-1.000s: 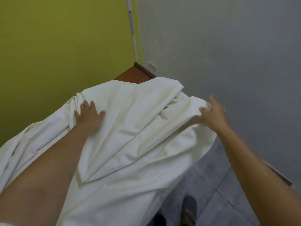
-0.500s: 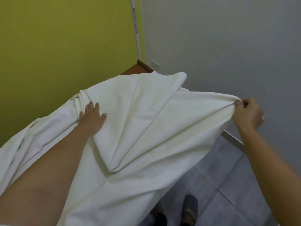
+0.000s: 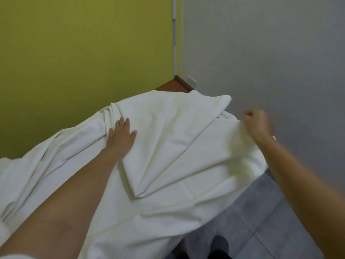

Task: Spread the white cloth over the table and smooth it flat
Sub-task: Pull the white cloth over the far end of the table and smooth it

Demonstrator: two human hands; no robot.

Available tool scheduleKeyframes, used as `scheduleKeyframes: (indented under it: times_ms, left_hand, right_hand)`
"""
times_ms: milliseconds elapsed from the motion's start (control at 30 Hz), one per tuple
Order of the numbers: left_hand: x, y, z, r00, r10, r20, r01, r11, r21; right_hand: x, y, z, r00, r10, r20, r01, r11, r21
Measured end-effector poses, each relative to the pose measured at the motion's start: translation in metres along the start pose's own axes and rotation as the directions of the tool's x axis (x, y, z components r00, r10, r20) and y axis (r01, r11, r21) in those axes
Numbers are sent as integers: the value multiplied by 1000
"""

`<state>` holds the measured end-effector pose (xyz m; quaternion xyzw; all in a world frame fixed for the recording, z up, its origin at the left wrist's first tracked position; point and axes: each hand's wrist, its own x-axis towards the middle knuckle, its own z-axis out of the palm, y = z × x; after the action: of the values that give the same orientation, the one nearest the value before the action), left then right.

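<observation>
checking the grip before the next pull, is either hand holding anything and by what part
The right hand is closed on the white cloth at its right edge. The left hand holds nothing; it lies flat on the cloth.

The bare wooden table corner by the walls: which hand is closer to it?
Right. The right hand is just below-right of the table corner; the left hand lies lower-left, flat on the cloth.

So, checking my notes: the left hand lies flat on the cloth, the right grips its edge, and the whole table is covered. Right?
Not quite: in the head view the table's far corner is bare. Left hand, right hand and cloth are as said.
</observation>
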<state>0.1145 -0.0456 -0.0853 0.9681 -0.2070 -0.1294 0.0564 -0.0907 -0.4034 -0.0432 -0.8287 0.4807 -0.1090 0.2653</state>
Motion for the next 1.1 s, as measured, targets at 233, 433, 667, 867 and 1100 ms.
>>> scheduleKeyframes:
  times_ms: [233, 433, 667, 867, 1100]
  left_hand:
    - [-37, 5, 18, 999, 12, -48, -13, 1000, -23]
    - [-62, 11, 36, 995, -87, -50, 85, 995, -45]
    - [-69, 50, 46, 989, -131, -74, 119, 981, -153]
    - [-51, 79, 59, 978, -140, -153, 110, 975, -193]
    - [-7, 89, 69, 985, -119, -126, 107, 989, -98]
  right_hand:
    - [-30, -72, 63, 664, -561, 494, 704, 692, -162]
    - [-20, -63, 107, 409, -566, 715, 899, 384, -211]
    - [36, -85, 126, 383, -619, 685, 922, 306, -239]
    - [119, -125, 133, 451, -670, 590, 888, 267, -375]
    - [174, -167, 136, 673, -643, 366, 738, 546, -397]
